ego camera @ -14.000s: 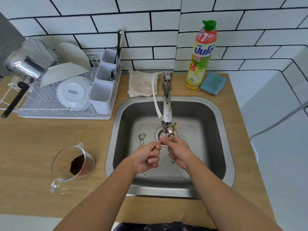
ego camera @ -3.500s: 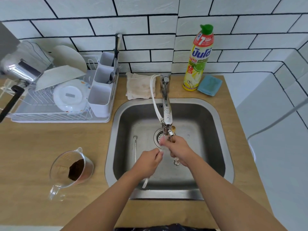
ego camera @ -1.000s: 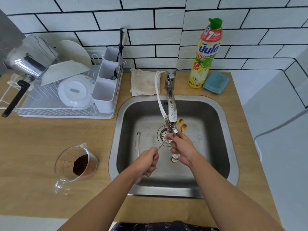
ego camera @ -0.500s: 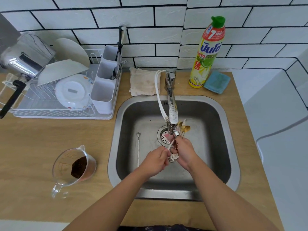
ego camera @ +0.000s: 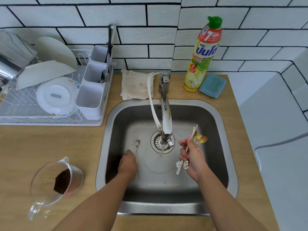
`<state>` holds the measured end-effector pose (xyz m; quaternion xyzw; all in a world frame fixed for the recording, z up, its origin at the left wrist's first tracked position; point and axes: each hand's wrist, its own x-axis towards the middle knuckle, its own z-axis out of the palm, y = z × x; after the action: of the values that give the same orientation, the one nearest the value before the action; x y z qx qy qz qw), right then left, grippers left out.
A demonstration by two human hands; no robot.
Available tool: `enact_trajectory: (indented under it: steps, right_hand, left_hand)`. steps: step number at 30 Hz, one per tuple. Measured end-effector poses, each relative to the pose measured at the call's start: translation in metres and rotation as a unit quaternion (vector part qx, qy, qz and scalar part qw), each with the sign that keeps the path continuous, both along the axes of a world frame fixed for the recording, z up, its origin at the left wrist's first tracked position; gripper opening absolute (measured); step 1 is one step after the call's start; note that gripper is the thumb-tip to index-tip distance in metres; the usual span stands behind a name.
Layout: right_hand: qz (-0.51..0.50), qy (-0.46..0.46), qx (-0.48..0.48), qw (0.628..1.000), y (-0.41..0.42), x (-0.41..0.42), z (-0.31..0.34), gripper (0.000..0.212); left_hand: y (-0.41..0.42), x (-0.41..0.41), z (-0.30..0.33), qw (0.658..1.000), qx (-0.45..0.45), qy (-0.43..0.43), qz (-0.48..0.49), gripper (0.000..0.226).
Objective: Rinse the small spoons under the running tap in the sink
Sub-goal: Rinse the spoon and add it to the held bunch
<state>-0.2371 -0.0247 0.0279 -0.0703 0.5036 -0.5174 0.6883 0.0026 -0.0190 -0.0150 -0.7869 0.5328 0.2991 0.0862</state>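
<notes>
Sink (ego camera: 221, 124): steel basin set in a wooden counter (ego camera: 41, 144), seen from above w/ a wide-angle lens.
Tap (ego camera: 165, 114): chrome spout reaches out over the drain (ego camera: 159, 142); thin stream of water falls from its tip. White hose (ego camera: 152, 100) runs alongside it.
Left hand (ego camera: 127, 164): down on the basin floor, left of the drain, fingers curled on the handle of a small metal spoon (ego camera: 137, 145) lying there. Spoon's head points away from the person, toward the back wall. Hand looks blurred.
Right hand (ego camera: 193, 159): raised to the right of the stream, clenched around a bunch of small spoons (ego camera: 197, 137). Gold and silver bowls fan out above the fingers; white flower-shaped handle ends stick out below the palm. Bunch is beside the water, not under it.
Counter, left: white dish rack (ego camera: 50, 117) w/ plates, a bowl and a cutlery holder (ego camera: 91, 90); nearer the person, a clear measuring jug (ego camera: 55, 184) w/ dark brown powder in it.
Counter, back: folded beige cloth (ego camera: 135, 85) just left of the tap base; yellow dish-soap bottle (ego camera: 203, 55) w/ green cap to the right; blue sponge (ego camera: 212, 85) just beside the bottle.
Wall: white tiles w/ dark grout.
</notes>
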Motion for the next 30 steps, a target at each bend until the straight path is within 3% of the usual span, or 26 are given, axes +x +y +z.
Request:
enact_trajectory:
  steps: [5,10,14,19,25,30]
  right_hand:
    - [-0.011,-0.009,0.013,1.0,0.004,-0.008,0.009,0.043]
    - [-0.032,-0.009,0.021,0.999,0.004,-0.012,0.015,0.04]
    - [-0.031,0.005,0.023,0.999,0.002,-0.012,0.019,0.032]
    - [0.063,0.113,0.029,0.991,0.005,0.003,0.019,0.011]
    - [0.186,0.215,-0.014,0.959,0.014,0.048,0.018,0.021]
    - [0.164,0.292,0.005,0.942,0.006,0.053,0.016,0.016]
  left_hand:
    - [-0.001,-0.015,0.007,0.995,0.046,0.059,-0.062,0.025]
    - [0.009,-0.046,0.032,0.973,-0.016,0.18,-0.145,0.012]
    - [0.024,-0.057,0.05,0.966,-0.057,0.206,-0.148,0.014]
    - [0.027,-0.046,0.063,0.965,-0.052,0.244,-0.076,0.017]
    - [0.029,-0.044,0.071,0.954,-0.021,0.3,-0.013,0.021]
    - [0.036,-0.034,0.071,0.959,-0.022,0.276,-0.057,0.019]
